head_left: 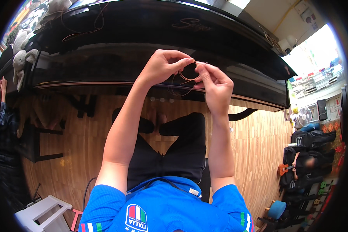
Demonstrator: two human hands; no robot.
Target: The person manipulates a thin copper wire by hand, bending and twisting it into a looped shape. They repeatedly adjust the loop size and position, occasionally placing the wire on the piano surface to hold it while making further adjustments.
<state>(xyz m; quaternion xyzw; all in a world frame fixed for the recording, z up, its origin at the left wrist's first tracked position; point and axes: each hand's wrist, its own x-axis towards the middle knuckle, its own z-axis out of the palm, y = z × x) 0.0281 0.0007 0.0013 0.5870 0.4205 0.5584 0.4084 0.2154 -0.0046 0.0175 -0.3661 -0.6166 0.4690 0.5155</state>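
Both my hands are raised in front of the black piano, close together. Between them hangs a thin copper-coloured string (186, 79) wound into small loops, with a wider loose loop drooping below. My left hand (164, 66) pinches the string between thumb and index finger at the top of the coil. My right hand (216, 87) is closed around the coil's right side, its thumb and fingers pressed together on the string. The fingertips of the two hands nearly meet there. The exact end of the string is too small to make out.
The glossy black piano (116, 63) spans the far side. Another thin loop of string (98, 29) shows on it at the upper left. A grey plush toy (22, 60) sits at its left end. A person holds a small guitar (284, 169) at right; a white stool (46, 212) stands lower left.
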